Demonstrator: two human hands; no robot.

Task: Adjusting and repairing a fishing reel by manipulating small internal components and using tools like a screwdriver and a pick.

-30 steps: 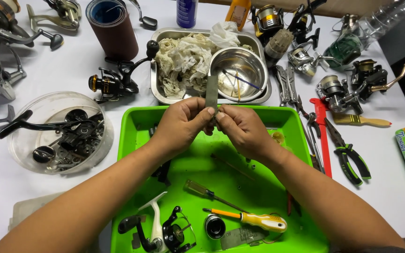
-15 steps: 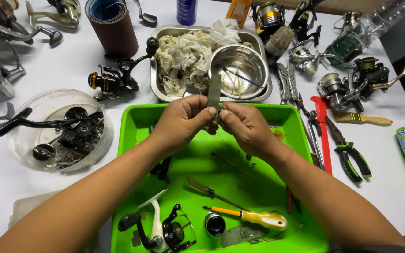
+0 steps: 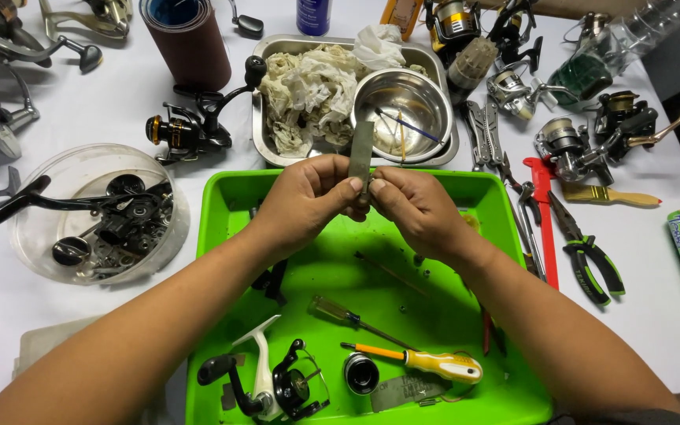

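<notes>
My left hand (image 3: 308, 197) and my right hand (image 3: 415, 206) meet above the far end of a green tray (image 3: 226, 236). Together they pinch the lower end of a narrow grey-green strip (image 3: 361, 149) that stands upright between the fingertips. Whatever else lies between the fingers is hidden. In the tray's near end lie a white and black fishing reel (image 3: 265, 382), a small round spool (image 3: 361, 372), a yellow-handled screwdriver (image 3: 426, 364) and a thinner green-handled screwdriver (image 3: 348, 315).
Behind the tray a steel pan (image 3: 260, 118) holds crumpled rags (image 3: 308, 90) and a steel bowl (image 3: 403, 110). A clear round tub (image 3: 88, 212) of reel parts sits left, a black reel (image 3: 190, 130) beyond it. Pliers (image 3: 584, 252), a brush and several reels lie right.
Both hands keep hold of the strip over the tray's far end; only the fingers shift slightly around its base.
</notes>
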